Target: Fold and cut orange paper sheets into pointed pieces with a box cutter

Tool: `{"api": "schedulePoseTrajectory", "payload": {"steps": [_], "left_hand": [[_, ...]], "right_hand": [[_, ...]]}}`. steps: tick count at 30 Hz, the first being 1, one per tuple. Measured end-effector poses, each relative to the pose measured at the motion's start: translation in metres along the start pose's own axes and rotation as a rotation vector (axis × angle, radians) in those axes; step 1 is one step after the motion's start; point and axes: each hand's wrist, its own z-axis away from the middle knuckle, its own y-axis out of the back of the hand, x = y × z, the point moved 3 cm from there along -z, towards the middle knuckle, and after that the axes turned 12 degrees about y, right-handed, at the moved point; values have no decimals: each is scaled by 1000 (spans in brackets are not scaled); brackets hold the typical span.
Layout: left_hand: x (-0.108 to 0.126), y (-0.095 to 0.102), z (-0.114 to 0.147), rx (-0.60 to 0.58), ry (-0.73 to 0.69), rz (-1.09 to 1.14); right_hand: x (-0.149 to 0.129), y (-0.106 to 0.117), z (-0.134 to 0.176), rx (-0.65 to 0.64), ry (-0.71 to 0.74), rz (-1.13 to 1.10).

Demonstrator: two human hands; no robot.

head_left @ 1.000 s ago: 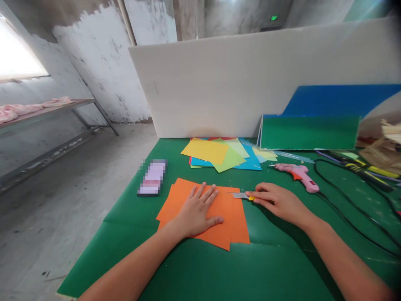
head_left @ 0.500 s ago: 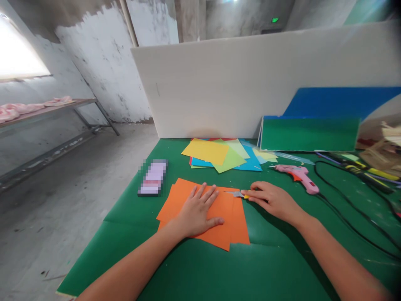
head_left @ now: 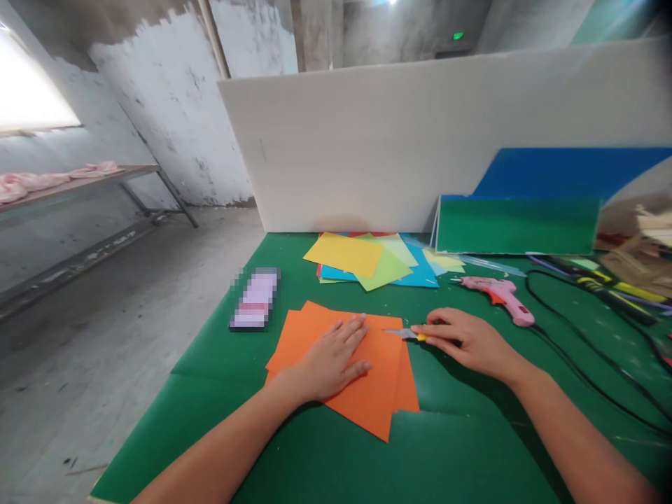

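Orange paper sheets (head_left: pixel 367 392) lie overlapped at angles on the green tabletop in front of me. My left hand (head_left: pixel 336 357) rests flat on the top sheet, fingers stretched out and thumb apart. From the right, my right hand (head_left: pixel 462 339) grips a utility knife (head_left: pixel 412 334) with a yellow part by the fingers. Its blade is out and points left, over the upper right part of the orange paper. I cannot tell whether the tip touches the sheet. Most of the knife's handle is hidden in the fingers.
A pink glue gun (head_left: pixel 498 294) with a black cord lies to the right. Behind the orange sheets is a pile of coloured paper (head_left: pixel 346 253). A blurred phone-like object (head_left: pixel 256 297) lies left. A white board (head_left: pixel 367 147) and a green panel (head_left: pixel 517 225) stand at the back.
The top orange sheet has shifted and turned slightly toward me and to the right under my left hand. My right hand with the knife has moved a little right and nearer.
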Motion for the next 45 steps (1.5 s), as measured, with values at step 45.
{"api": "schedulePoseTrajectory", "payload": {"steps": [45], "left_hand": [[-14,-2,8,75,280,-172]], "right_hand": [[-7,-12,-24,-31,58,6]]}}
